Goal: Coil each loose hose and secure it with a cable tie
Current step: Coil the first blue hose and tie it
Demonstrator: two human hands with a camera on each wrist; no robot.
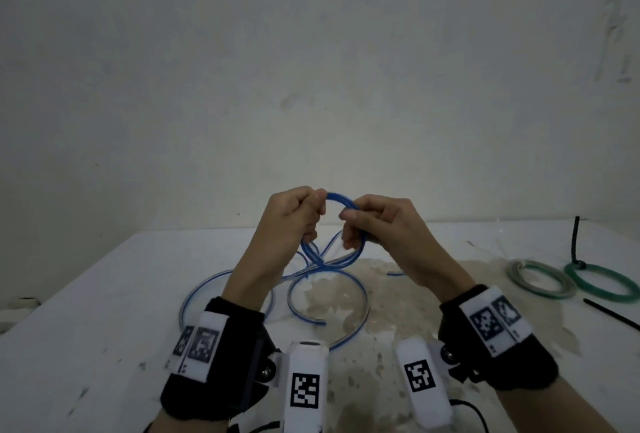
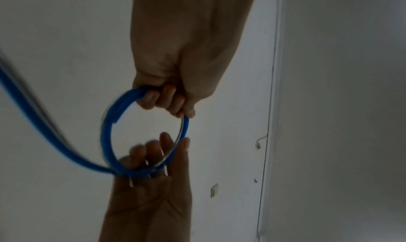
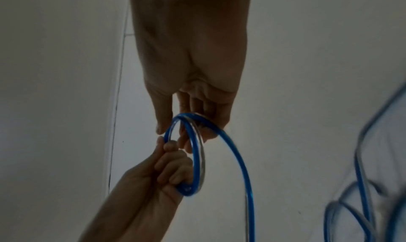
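Above the white table (image 1: 104, 294), the left hand (image 1: 287, 221) and right hand (image 1: 377, 224) each curl their fingers around opposite sides of a small raised coil of blue hose (image 1: 341, 202), whose loose remainder trails onto the tabletop.

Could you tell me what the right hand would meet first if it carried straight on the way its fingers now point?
Probably the left hand: the right hand points leftward across the small blue hose coil both grip, the fingertips nearly touching in the right wrist view. Depth is unclear, so it might slip just past.
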